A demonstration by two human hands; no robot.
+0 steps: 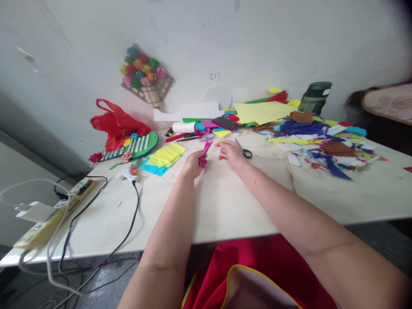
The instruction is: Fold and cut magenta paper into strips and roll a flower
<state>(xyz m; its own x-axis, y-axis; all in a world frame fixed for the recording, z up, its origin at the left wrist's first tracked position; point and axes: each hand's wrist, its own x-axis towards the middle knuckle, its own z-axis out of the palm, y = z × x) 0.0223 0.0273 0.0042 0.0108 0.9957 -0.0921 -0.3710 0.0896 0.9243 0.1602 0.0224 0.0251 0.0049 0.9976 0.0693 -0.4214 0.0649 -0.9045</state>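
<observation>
A small bundle of magenta folded or cut paper (206, 153) stands up between the fingers of my left hand (194, 164). Just across from it, my right hand (231, 153) hovers with its fingers apart, and I see nothing held in them. A thin pale line shows between the two hands, too fine to identify. Black-handled scissors (247, 153) lie on the table right beside my right hand, their blades partly hidden behind it. To the left of my left hand are yellow paper sheets (167, 154) on top of blue paper (156, 169).
A glue gun (128, 173) with a black cord and a power strip (54, 214) are at left. Behind stand a red plastic bag (114, 124) and a decorated green board (141, 146). Paper scraps (334, 150) and a dark green bottle (313, 98) occupy the right.
</observation>
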